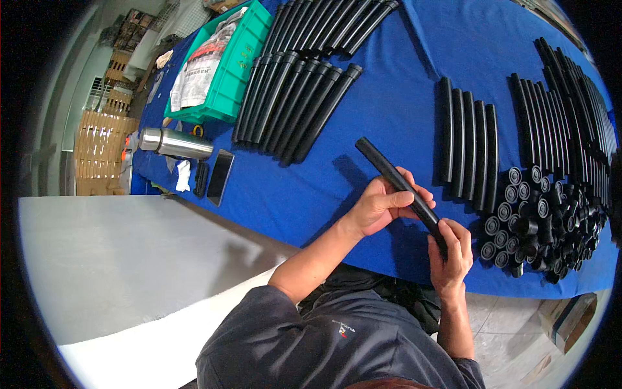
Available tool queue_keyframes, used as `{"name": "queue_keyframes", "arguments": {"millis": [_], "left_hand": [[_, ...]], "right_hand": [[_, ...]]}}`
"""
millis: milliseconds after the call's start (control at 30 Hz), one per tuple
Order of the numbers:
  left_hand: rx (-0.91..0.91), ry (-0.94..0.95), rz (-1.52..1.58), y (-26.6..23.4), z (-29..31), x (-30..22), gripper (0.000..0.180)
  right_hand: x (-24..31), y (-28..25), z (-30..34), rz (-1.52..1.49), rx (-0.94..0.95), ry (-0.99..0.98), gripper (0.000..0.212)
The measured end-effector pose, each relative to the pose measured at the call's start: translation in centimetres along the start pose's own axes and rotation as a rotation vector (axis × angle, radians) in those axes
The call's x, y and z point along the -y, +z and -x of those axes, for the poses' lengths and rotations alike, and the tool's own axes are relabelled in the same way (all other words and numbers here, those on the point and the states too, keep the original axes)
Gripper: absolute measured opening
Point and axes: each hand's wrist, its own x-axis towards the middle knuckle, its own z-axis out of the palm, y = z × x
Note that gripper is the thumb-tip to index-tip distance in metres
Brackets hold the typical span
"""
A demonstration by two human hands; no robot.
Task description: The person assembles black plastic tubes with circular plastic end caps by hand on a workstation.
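A black tube [378,159] slants across in front of me, its bare upper end pointing away to the left. My left hand [382,206] is closed round its middle, thumb on top and fingers behind. Lower down, the fingers of my right hand [451,254] wrap the near end, so I cannot see whether a cap sits there. Just right of my hands, several loose tubes [468,146] lie side by side on the blue cloth [402,110]. Beyond my right hand is a heap of round black caps [525,227] with ringed faces.
Capped tubes [304,97] lie in two rows at the far left, beside a green crate [227,78] with newspaper. A steel flask [175,142] and a phone [220,177] lie near the left edge. More tubes [570,110] fill the far right.
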Motion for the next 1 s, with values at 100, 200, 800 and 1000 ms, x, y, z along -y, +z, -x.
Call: {"name": "queue_keyframes", "arguments": {"millis": [100,200,800,1000], "left_hand": [[0.038,0.04,-0.009,-0.5,0.1,0.0,0.033],[0.024,0.049,-0.038,-0.3,0.1,0.2,0.034],[0.097,0.075,-0.072,-0.3,0.4,-0.4,0.037],[0.016,0.002,-0.133,-0.1,0.4,-0.6,0.037]], "right_hand": [[1.4,-0.7,0.0,-0.503,0.14,0.739,0.035],[0.9,-0.4,0.1,-0.827,0.047,0.936,0.036],[1.9,-0.8,0.6,-0.595,0.145,0.887,0.042],[0.5,-0.5,0.4,0.007,0.061,0.022,0.047]]}}
